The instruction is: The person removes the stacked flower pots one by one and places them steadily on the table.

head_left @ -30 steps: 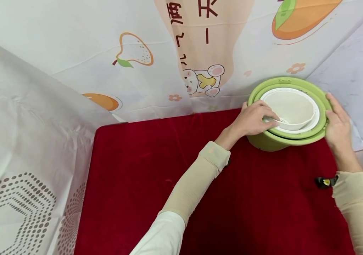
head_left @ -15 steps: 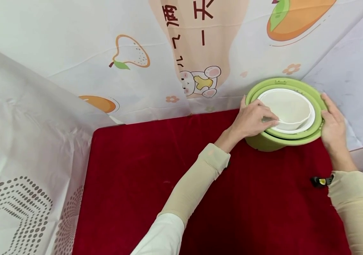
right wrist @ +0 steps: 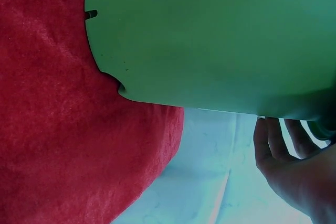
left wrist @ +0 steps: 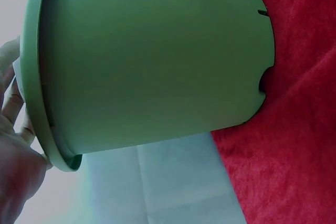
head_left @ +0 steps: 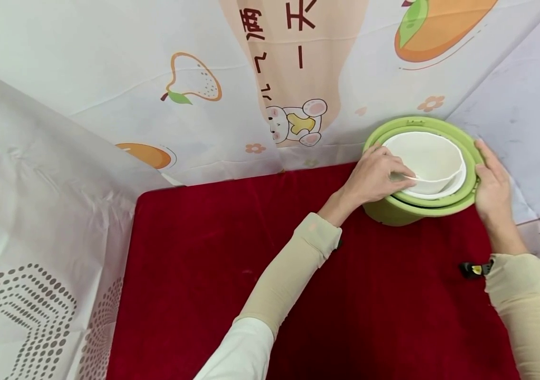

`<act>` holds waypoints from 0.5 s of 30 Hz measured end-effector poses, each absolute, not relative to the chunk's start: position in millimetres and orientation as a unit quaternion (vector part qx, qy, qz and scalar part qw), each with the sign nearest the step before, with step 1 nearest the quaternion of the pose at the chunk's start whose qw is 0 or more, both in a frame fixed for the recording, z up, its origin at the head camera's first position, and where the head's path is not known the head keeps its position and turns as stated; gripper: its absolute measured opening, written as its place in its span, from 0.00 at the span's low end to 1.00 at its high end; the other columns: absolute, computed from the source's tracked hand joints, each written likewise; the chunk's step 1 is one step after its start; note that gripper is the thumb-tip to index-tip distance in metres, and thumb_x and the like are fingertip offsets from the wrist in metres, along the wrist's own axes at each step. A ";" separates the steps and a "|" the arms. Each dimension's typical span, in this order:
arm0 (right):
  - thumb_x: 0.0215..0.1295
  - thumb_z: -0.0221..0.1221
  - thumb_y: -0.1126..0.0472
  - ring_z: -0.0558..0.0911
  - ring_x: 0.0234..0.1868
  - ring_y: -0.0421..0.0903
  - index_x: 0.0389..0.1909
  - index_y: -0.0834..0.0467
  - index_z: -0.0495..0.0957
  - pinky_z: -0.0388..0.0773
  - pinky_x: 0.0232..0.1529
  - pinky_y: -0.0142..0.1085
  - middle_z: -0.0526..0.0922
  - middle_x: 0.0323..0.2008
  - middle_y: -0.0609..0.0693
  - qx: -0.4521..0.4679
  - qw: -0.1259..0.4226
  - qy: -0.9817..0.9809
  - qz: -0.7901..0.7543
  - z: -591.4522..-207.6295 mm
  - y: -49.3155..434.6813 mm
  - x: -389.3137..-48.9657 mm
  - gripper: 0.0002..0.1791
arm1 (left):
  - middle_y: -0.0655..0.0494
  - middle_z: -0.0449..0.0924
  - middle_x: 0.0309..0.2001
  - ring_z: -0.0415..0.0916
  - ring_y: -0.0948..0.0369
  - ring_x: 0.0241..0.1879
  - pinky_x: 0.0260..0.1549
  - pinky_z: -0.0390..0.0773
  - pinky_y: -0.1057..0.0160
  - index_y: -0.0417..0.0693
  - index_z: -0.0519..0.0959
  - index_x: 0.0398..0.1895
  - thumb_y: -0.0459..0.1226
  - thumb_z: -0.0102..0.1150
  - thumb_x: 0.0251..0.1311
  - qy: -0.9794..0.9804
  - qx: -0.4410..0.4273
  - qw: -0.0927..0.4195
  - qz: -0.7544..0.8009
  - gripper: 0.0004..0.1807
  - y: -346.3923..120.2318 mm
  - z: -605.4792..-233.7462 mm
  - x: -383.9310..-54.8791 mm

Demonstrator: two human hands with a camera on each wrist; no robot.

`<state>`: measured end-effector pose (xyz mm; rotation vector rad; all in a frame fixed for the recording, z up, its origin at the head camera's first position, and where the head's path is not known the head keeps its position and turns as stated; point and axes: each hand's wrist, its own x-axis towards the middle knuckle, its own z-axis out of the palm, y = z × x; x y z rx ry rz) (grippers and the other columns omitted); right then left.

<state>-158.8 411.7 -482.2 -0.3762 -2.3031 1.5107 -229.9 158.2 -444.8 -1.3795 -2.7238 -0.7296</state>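
Note:
A stack of nested flower pots stands at the far right of the table in the head view. The outermost green flower pot (head_left: 391, 215) holds a second green pot (head_left: 433, 202), then a white pot (head_left: 457, 182) and a thin white inner pot (head_left: 424, 153). My left hand (head_left: 376, 177) pinches the near-left rim of the inner white pot between thumb and fingers. My right hand (head_left: 494, 195) grips the outer green pot by its right rim. In the right wrist view, the right hand's fingers (right wrist: 276, 142) touch the pot's side below the rim.
Red cloth (head_left: 232, 274) covers the table. A printed white curtain (head_left: 194, 137) hangs right behind the pots, and another pale curtain (head_left: 531, 121) closes the right side. Black wrist straps show at both sleeves.
The inner white pot has risen slightly and covers more of the white rim behind it. Both hands keep their hold. The head view has shifted a little.

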 end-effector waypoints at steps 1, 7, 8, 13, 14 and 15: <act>0.76 0.40 0.65 0.61 0.71 0.32 0.72 0.53 0.66 0.50 0.67 0.19 0.65 0.72 0.41 -0.133 0.179 -0.815 0.535 -481.9 411.7 -158.7 0.26 | 0.75 0.84 0.41 0.69 0.70 0.45 0.63 0.54 0.70 0.70 0.88 0.45 0.56 0.63 0.62 -0.864 -0.443 0.005 -0.240 0.12 158.4 -445.5 -230.1; 0.76 0.40 0.65 0.61 0.71 0.32 0.72 0.54 0.66 0.50 0.67 0.19 0.65 0.73 0.43 -0.134 0.177 -0.816 0.533 -480.7 411.2 -158.4 0.26 | 0.71 0.86 0.36 0.70 0.69 0.39 0.43 0.64 0.78 0.61 0.90 0.42 0.49 0.67 0.61 -0.830 -0.455 0.023 -0.321 0.10 158.4 -445.6 -231.7; 0.76 0.40 0.65 0.61 0.71 0.32 0.72 0.54 0.66 0.50 0.67 0.19 0.65 0.73 0.43 -0.134 0.177 -0.815 0.535 -480.5 411.0 -158.5 0.26 | 0.70 0.86 0.36 0.70 0.68 0.38 0.42 0.64 0.78 0.60 0.90 0.41 0.48 0.68 0.60 -0.824 -0.455 0.024 -0.336 0.10 158.3 -445.5 -232.0; 0.76 0.39 0.65 0.61 0.71 0.32 0.73 0.54 0.65 0.50 0.67 0.19 0.65 0.72 0.42 -0.136 0.175 -0.813 0.539 -480.3 410.3 -158.7 0.26 | 0.67 0.87 0.34 0.69 0.68 0.35 0.39 0.64 0.77 0.57 0.90 0.39 0.44 0.71 0.58 -0.797 -0.460 0.038 -0.389 0.08 157.9 -447.9 -233.0; 0.76 0.39 0.65 0.61 0.71 0.32 0.73 0.54 0.65 0.50 0.67 0.19 0.65 0.72 0.42 -0.136 0.175 -0.813 0.539 -480.3 410.1 -158.7 0.26 | 0.67 0.87 0.34 0.69 0.68 0.34 0.39 0.64 0.77 0.56 0.90 0.38 0.44 0.71 0.58 -0.793 -0.462 0.043 -0.396 0.07 158.1 -448.6 -233.1; 0.76 0.39 0.65 0.61 0.71 0.32 0.73 0.54 0.65 0.49 0.67 0.18 0.65 0.72 0.42 -0.137 0.174 -0.812 0.540 -480.2 409.9 -158.4 0.26 | 0.67 0.87 0.34 0.69 0.68 0.34 0.39 0.64 0.77 0.56 0.90 0.38 0.44 0.71 0.57 -0.789 -0.462 0.045 -0.403 0.07 158.4 -449.1 -233.3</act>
